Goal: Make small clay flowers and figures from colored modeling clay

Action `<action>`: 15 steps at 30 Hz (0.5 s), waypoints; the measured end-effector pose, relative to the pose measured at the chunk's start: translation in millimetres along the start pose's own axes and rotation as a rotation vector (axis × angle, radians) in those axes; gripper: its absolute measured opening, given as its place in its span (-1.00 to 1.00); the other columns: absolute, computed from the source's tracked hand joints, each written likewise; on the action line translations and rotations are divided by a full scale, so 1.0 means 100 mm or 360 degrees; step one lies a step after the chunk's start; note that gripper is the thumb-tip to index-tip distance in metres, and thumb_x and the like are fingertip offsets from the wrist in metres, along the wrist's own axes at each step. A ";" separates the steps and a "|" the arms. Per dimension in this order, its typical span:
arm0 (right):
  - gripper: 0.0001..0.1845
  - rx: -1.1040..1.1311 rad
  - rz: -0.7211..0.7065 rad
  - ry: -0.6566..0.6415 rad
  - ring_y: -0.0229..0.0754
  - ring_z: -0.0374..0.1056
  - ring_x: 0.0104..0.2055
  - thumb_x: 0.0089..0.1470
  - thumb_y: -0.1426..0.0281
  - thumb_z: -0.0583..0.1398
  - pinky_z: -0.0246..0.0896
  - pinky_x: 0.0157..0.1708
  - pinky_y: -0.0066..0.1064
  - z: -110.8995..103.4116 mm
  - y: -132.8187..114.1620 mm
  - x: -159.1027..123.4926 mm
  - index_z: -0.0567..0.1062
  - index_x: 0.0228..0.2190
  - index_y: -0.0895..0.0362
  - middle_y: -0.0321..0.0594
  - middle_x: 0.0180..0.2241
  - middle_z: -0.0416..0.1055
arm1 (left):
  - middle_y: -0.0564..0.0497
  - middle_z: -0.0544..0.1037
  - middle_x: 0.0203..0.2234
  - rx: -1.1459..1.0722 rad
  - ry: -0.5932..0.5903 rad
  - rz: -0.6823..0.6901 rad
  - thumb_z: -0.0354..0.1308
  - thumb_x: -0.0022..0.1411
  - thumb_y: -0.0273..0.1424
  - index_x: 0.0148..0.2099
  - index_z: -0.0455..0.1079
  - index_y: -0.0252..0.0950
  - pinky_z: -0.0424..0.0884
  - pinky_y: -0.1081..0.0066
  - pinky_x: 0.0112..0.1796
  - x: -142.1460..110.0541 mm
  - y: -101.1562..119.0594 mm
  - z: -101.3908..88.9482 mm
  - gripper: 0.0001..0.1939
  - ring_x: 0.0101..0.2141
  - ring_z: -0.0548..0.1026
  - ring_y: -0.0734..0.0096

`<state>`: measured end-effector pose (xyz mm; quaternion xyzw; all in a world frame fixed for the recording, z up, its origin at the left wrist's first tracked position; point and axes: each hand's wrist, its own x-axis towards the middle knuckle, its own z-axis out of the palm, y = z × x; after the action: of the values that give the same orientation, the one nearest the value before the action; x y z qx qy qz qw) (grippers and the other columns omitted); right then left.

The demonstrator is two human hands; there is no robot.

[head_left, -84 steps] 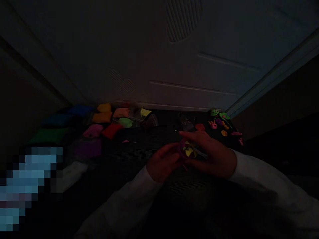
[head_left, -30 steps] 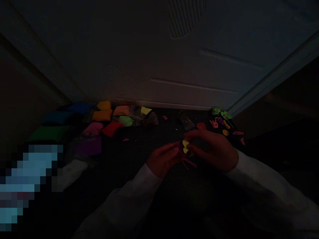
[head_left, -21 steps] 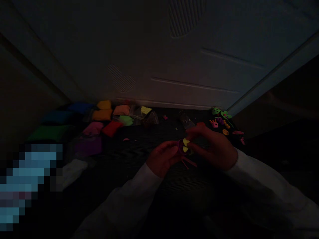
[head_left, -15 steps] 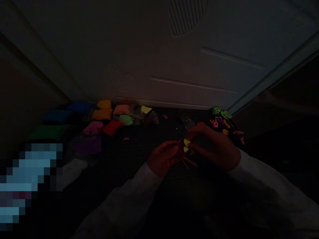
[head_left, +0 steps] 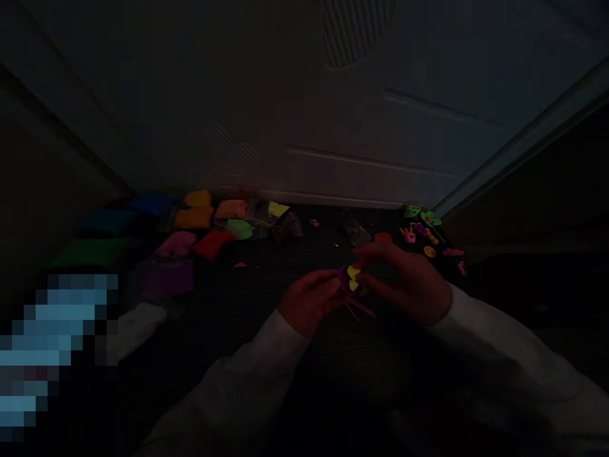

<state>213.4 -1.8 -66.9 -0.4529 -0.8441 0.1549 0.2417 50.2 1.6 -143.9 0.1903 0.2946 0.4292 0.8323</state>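
Light: very low, outlines soft. From where I stand, both hands meet over a dark surface (head_left: 266,298), sleeves pale on either side.

Left hand (head_left: 309,301): thumb and fingers pressed around a purple round piece (head_left: 342,282), gripping its left side, its hollow turned toward the right hand. The purple round piece sits between the two hands, near the middle of the work area.

Yellow pieces (head_left: 353,273): two visible, one above the other, at the opening of the purple round piece. Right hand (head_left: 404,285): thumb and forefinger curved toward the upper one, tips right at its edge. Whether they pinch it I cannot tell in this gloom.

Below the hands: pink strips (head_left: 363,309), one broader, one thin.

Left along the surface: coloured packs, among them a red pack (head_left: 214,245), a purple pack (head_left: 167,278) and a green pack (head_left: 91,252).

Right, beyond the right hand: a pink crown-shaped figure (head_left: 408,237), a green flower (head_left: 431,218), a yellow disc (head_left: 429,252).

Behind all: a pale panel (head_left: 276,95) with ribbed relief shapes
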 end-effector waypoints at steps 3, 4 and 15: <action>-0.64 0.0010 0.0011 0.0007 -0.30 0.34 -0.27 -0.04 0.45 0.10 0.21 -0.23 -0.45 0.01 0.00 0.00 0.23 -0.13 0.09 -0.28 -0.31 0.41 | -0.02 0.53 -0.41 -0.0001 0.0024 0.0006 0.20 -0.09 -0.51 -0.32 0.41 -0.36 0.40 0.31 -0.29 0.00 0.00 0.00 -0.81 -0.37 0.48 0.37; -0.64 0.0012 0.0015 0.0010 -0.30 0.34 -0.27 -0.04 0.45 0.10 0.21 -0.23 -0.46 0.01 0.00 0.00 0.23 -0.14 0.10 -0.28 -0.31 0.42 | -0.02 0.53 -0.41 -0.0003 0.0027 0.0005 0.20 -0.09 -0.51 -0.32 0.41 -0.36 0.40 0.31 -0.29 -0.01 0.00 0.00 -0.81 -0.38 0.48 0.38; -0.65 0.0023 0.0016 0.0010 -0.30 0.35 -0.27 -0.04 0.45 0.10 0.22 -0.26 -0.47 0.03 0.01 0.01 0.25 -0.14 0.11 -0.25 -0.30 0.42 | -0.03 0.53 -0.43 -0.0030 0.0020 -0.0005 0.21 -0.12 -0.51 -0.34 0.42 -0.37 0.40 0.31 -0.30 0.01 0.00 0.01 -0.81 -0.38 0.48 0.36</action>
<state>211.7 -0.2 -69.7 -0.4560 -0.8398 0.1609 0.2467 50.7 2.3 -143.6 0.1793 0.2960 0.4318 0.8329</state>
